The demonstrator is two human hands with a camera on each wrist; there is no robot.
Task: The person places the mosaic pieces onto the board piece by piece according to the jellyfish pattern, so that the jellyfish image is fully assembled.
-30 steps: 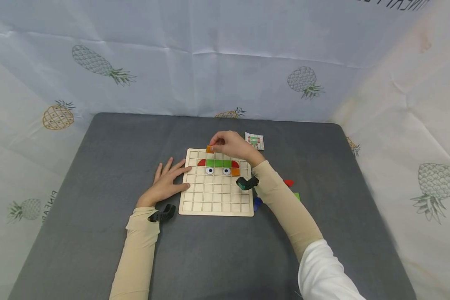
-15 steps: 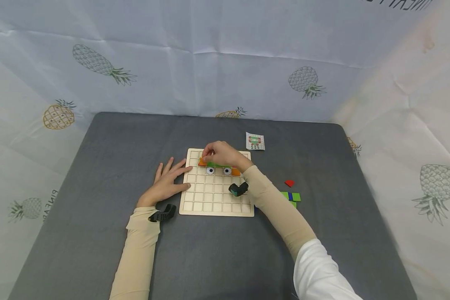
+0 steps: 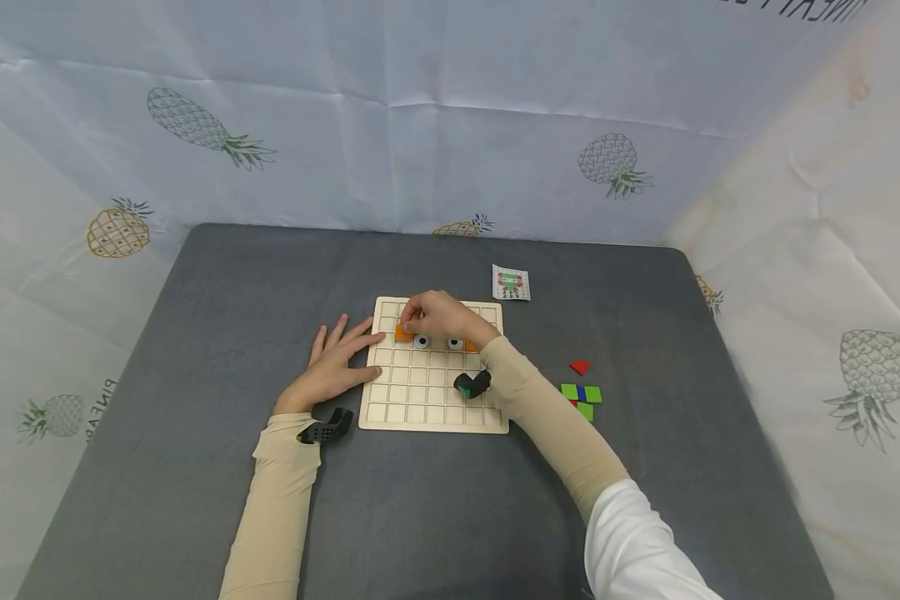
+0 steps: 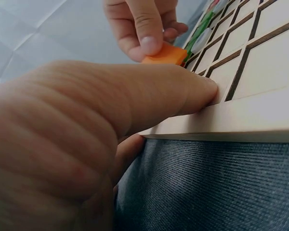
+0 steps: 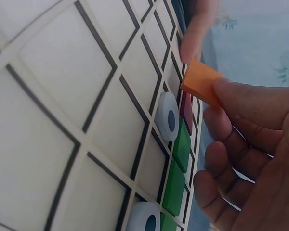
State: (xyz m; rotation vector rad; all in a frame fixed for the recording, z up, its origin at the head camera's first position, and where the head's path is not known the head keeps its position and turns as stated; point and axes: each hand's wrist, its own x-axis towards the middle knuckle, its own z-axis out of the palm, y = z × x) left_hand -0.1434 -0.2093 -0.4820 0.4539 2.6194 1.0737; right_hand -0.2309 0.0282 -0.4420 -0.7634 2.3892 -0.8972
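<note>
My right hand (image 3: 441, 317) pinches an orange square tile (image 5: 200, 83) between thumb and fingers, tilted just above the wooden grid board (image 3: 420, 400). The tile is beside the left eye tile (image 3: 421, 342), by the board's left side. Past it, in the right wrist view, a red tile (image 5: 186, 113) and green tiles (image 5: 174, 187) sit in the grid. A second eye tile (image 5: 145, 219) lies nearer that camera. In the head view my right hand hides much of this row. My left hand (image 3: 326, 371) rests at the board's left edge, fingers spread, thumb on the rim.
A small printed pattern card (image 3: 511, 283) lies behind the board's right corner. Loose tiles lie to the right on the grey table (image 3: 645, 333): a red one (image 3: 580, 367), several green (image 3: 593, 395) and a blue one (image 3: 581, 393). A pineapple-print cloth (image 3: 390, 167) hangs behind.
My right hand has carried the orange tile left and nearer, from the board's far edge to beside the left eye tile. My left hand stays in place.
</note>
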